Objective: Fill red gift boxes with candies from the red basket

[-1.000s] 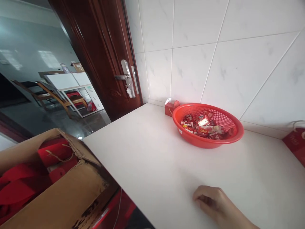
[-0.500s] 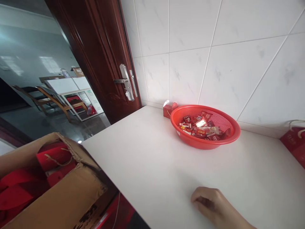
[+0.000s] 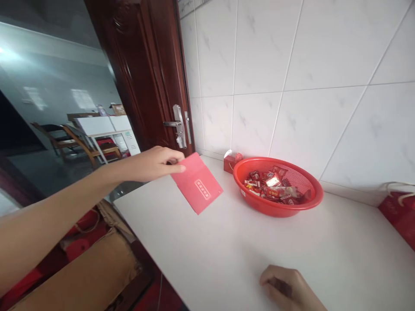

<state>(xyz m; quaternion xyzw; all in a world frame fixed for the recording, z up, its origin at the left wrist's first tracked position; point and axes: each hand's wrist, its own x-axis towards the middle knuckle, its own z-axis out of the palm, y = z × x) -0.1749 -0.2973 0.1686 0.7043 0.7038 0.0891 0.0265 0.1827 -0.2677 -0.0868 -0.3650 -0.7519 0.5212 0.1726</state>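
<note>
My left hand (image 3: 158, 164) reaches in from the left and pinches a flattened red paper box (image 3: 202, 185) by its upper left corner. Pale lettering in a frame marks the box's face, and it is held tilted over the white table. My right hand (image 3: 288, 287) rests at the table's front, fingers curled in loosely, with nothing visible in them. Beyond it stands a red plastic basket (image 3: 282, 210) with a mesh wall, holding several wrapped candies (image 3: 272, 180).
A cardboard carton (image 3: 90, 268) with more red paper pieces (image 3: 78, 249) sits left of the white table (image 3: 207, 246). Behind the basket, a small red box (image 3: 229, 165) stands by the tiled wall. A red bag (image 3: 400, 216) is at the right, and a brown door (image 3: 155, 86) stands at the back left.
My left hand has come into view with the flattened red paper box, over the table's left side. My right hand stays curled in nearly the same place. The view has tilted up slightly.
</note>
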